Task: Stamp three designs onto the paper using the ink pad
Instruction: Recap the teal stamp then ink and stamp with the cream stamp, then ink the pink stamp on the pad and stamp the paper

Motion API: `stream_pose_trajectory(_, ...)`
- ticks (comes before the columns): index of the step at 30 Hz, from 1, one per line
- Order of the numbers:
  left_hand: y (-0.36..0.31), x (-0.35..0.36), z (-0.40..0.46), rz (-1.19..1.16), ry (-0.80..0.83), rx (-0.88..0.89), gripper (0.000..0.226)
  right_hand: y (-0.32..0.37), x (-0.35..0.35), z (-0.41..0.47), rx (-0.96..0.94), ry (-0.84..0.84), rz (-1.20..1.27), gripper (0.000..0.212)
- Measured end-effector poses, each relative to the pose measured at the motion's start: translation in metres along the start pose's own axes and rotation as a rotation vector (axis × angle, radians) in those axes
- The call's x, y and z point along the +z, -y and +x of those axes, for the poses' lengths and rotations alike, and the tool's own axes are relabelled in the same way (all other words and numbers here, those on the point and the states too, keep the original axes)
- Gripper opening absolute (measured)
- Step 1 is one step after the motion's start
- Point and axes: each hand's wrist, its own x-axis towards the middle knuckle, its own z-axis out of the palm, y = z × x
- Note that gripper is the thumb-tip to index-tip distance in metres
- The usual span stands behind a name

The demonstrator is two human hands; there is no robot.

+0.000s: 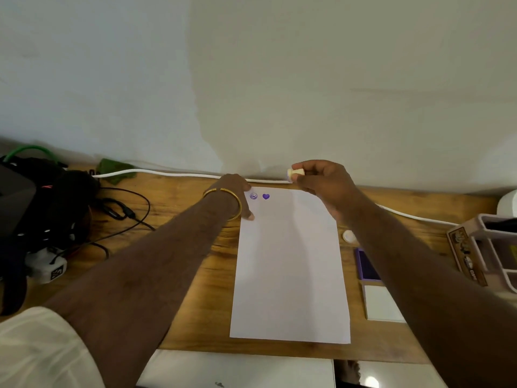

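paper (pixel 291 270): white sheet in the middle of the frame, flat on the wooden table (pixel 195 275).
marks: two purple ones near the top left of the sheet, a smiley (pixel 253 196) and a heart (pixel 266 196) side by side. one more is needed, i think.
right hand (pixel 321 182): up above the top of the sheet, fingers pinched shut on a small pale stamp (pixel 295 173). the stamp lies sideways, not touching the sheet.
left hand (pixel 236 197): pressing on the top left edge of the sheet. i cannot tell if its fingers are spread or together.
how to do it well: turn the stamp face down, set it just right of the heart, push straight down, lift straight up. do not slide it.
ink pad (pixel 368 266): purple, right of the sheet, partly behind the right arm.
around: a white cable (pixel 167 172) along the wall, black wires (pixel 126 211) at the left, a tray (pixel 492 247) at the right edge.
in the way: nothing sits on the bare spot beside the heart.
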Motion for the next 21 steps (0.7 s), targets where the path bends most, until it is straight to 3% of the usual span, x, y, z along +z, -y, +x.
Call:
stream_pose_trajectory(4,-0.007,0.000,-0.009,-0.052,-0.009,-0.024,0.087,0.002,-0.015,-0.022,0.123,0.035,0.408,0.021)
stream_pose_trajectory(10,-0.020,-0.006,-0.025,-0.085,-0.056,-0.019,0.082,0.000,-0.043,-0.063,0.204,0.026,0.725,0.030)
stream_pose_trajectory(21,-0.079,0.009,-0.062,-0.144,-0.054,0.085,0.062,-0.027,-0.111,-0.135,0.122,-0.129,0.994,0.041)
